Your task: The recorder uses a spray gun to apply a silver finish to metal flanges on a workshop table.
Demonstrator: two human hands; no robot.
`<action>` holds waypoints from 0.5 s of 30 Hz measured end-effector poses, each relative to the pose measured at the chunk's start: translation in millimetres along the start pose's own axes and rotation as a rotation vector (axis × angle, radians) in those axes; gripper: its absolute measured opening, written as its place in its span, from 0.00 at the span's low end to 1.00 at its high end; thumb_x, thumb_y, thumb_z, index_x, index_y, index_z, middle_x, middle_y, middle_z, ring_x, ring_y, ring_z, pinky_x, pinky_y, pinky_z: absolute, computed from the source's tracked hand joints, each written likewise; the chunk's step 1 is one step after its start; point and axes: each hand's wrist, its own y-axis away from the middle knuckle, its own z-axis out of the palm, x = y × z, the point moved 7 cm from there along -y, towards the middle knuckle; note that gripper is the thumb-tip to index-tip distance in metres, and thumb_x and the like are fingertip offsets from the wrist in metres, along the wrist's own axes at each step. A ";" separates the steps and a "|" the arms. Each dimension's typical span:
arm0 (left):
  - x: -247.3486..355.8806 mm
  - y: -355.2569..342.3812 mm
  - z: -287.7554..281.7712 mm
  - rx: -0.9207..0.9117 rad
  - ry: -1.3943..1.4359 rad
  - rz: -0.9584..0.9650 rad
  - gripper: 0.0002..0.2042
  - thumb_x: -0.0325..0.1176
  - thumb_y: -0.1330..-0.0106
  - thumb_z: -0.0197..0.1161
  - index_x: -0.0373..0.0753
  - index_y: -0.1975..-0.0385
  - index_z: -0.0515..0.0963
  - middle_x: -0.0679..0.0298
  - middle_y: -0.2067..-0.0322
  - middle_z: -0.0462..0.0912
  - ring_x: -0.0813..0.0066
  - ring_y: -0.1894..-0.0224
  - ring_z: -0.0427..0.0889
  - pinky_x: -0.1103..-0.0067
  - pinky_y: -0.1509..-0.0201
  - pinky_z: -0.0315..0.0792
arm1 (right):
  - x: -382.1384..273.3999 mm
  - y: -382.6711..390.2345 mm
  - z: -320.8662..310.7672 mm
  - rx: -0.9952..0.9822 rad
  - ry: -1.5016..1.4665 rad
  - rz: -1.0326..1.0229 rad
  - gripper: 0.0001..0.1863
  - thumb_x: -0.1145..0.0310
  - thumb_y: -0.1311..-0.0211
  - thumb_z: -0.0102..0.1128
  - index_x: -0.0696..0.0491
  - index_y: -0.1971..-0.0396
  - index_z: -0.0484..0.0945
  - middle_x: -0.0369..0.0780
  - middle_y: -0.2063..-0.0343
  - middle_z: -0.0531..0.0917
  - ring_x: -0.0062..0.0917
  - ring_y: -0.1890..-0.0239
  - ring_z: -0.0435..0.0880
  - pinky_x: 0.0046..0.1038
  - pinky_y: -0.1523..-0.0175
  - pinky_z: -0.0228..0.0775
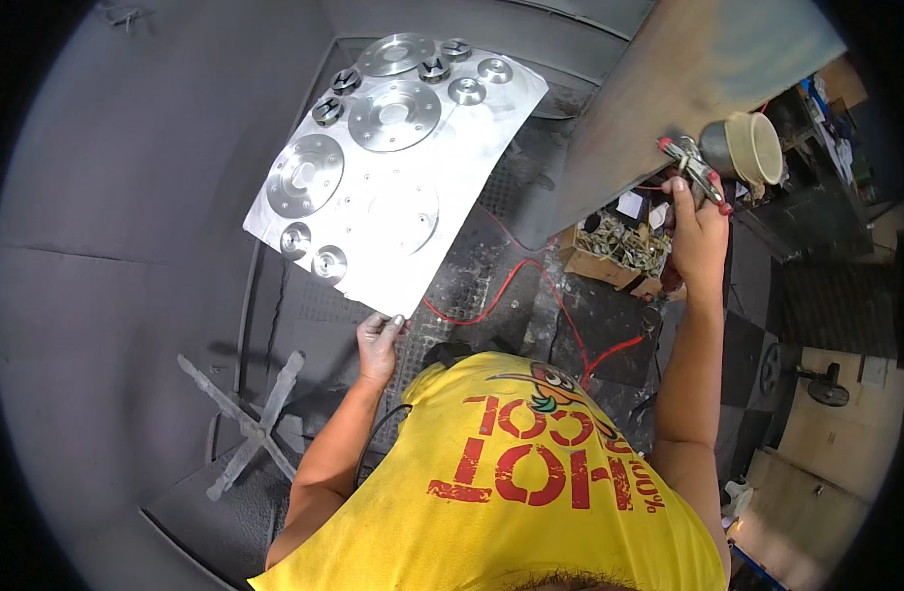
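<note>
My left hand pinches the near corner of a white sheet-covered board, which slopes up and away in front of me. Silver metal discs lie on it: large flanged ones, such as this disc, and small round caps. Some small caps carry dark markings. One large disc near the middle almost vanishes in glare. Off to the right, my right hand is closed around a spray gun with red knobs. Beside the gun is a cream-rimmed cup; whether it is attached cannot be made out.
A large door-like panel stands between the board and the gun. Red hose winds over the floor. A cardboard box of crumpled scraps lies below the panel. At left stands a grey cross-shaped stand beside a grey wall.
</note>
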 end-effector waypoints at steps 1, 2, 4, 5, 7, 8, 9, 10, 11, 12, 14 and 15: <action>-3.3 0.5 -4.3 0.025 0.008 0.005 0.05 0.28 0.33 0.62 0.34 0.66 0.82 0.65 0.70 0.83 0.77 0.69 0.80 0.78 0.60 0.74 | 13.3 6.0 -3.7 -0.019 -0.035 0.149 0.10 0.67 0.27 0.55 0.59 0.57 0.78 0.34 0.79 0.77 0.17 0.78 0.74 0.25 0.70 0.66; -7.3 0.4 -7.8 0.025 0.008 0.006 0.05 0.28 0.33 0.62 0.34 0.66 0.82 0.65 0.70 0.83 0.77 0.69 0.80 0.78 0.60 0.74 | 16.9 12.7 -7.5 -0.019 -0.036 0.149 0.10 0.67 0.27 0.55 0.59 0.57 0.78 0.34 0.79 0.77 0.17 0.78 0.74 0.25 0.70 0.66; -10.3 -1.2 -16.4 0.042 0.089 0.057 0.04 0.27 0.33 0.61 0.34 0.67 0.81 0.65 0.70 0.83 0.77 0.69 0.80 0.78 0.59 0.74 | 29.9 30.9 -14.4 0.009 -0.113 0.184 0.10 0.68 0.27 0.54 0.58 0.56 0.79 0.33 0.79 0.77 0.15 0.79 0.72 0.24 0.71 0.65; -11.9 -1.1 -21.5 0.067 0.118 0.033 0.04 0.27 0.34 0.60 0.35 0.67 0.80 0.66 0.70 0.82 0.77 0.69 0.78 0.79 0.59 0.73 | 39.4 41.9 -16.0 0.016 -0.115 0.212 0.10 0.68 0.27 0.54 0.58 0.56 0.79 0.33 0.78 0.78 0.15 0.79 0.71 0.23 0.72 0.64; -9.3 -1.6 -30.6 0.082 0.126 0.056 0.04 0.27 0.34 0.60 0.35 0.67 0.80 0.66 0.70 0.82 0.78 0.69 0.78 0.78 0.59 0.73 | 55.7 65.5 -17.6 0.009 -0.104 0.191 0.10 0.68 0.27 0.53 0.58 0.56 0.79 0.33 0.77 0.77 0.15 0.79 0.71 0.22 0.72 0.64; -6.8 -0.9 -34.0 0.097 0.135 0.079 0.04 0.27 0.35 0.59 0.35 0.67 0.80 0.66 0.69 0.82 0.78 0.69 0.77 0.78 0.59 0.73 | 64.7 77.7 -18.3 0.000 -0.093 0.169 0.10 0.68 0.27 0.53 0.58 0.55 0.78 0.34 0.77 0.77 0.15 0.79 0.72 0.22 0.72 0.63; -4.4 -1.0 -36.4 0.114 0.120 0.106 0.04 0.27 0.35 0.58 0.36 0.67 0.80 0.67 0.69 0.81 0.78 0.68 0.76 0.78 0.59 0.72 | 72.7 90.0 -19.9 0.004 -0.049 0.105 0.10 0.69 0.27 0.54 0.58 0.55 0.78 0.34 0.75 0.77 0.16 0.78 0.71 0.23 0.72 0.63; -6.6 -2.0 -43.9 0.127 0.117 0.109 0.04 0.27 0.35 0.58 0.36 0.67 0.80 0.67 0.69 0.81 0.78 0.68 0.76 0.78 0.59 0.72 | 73.9 101.3 -20.9 -0.006 -0.059 0.102 0.10 0.69 0.27 0.54 0.58 0.55 0.78 0.34 0.75 0.77 0.16 0.78 0.71 0.23 0.72 0.63; -7.3 -4.1 -50.3 0.113 0.114 0.148 0.04 0.28 0.36 0.58 0.37 0.68 0.79 0.68 0.69 0.81 0.79 0.68 0.76 0.78 0.59 0.72 | 83.3 114.2 -18.5 -0.060 -0.092 0.235 0.09 0.69 0.27 0.54 0.58 0.55 0.77 0.35 0.73 0.79 0.17 0.75 0.73 0.24 0.69 0.65; -8.9 -5.4 -55.6 0.099 0.111 0.187 0.03 0.28 0.36 0.59 0.37 0.68 0.79 0.68 0.70 0.80 0.79 0.67 0.76 0.78 0.59 0.71 | 93.2 128.1 -15.2 -0.116 -0.123 0.368 0.09 0.70 0.27 0.54 0.59 0.54 0.77 0.36 0.72 0.80 0.18 0.73 0.74 0.25 0.67 0.67; -3.2 -7.6 -58.6 0.151 0.111 0.205 0.02 0.28 0.37 0.59 0.39 0.71 0.77 0.70 0.71 0.79 0.80 0.68 0.74 0.78 0.60 0.70 | 118.9 152.9 -13.3 -0.134 -0.141 0.398 0.10 0.70 0.27 0.54 0.59 0.53 0.76 0.38 0.68 0.82 0.19 0.71 0.76 0.26 0.65 0.69; -2.9 -8.6 -65.5 0.178 0.141 0.218 0.02 0.28 0.37 0.59 0.40 0.72 0.76 0.70 0.71 0.78 0.80 0.69 0.74 0.78 0.60 0.69 | 126.1 162.3 -12.8 -0.131 -0.146 0.377 0.10 0.69 0.27 0.55 0.59 0.52 0.76 0.38 0.66 0.82 0.19 0.72 0.76 0.25 0.66 0.69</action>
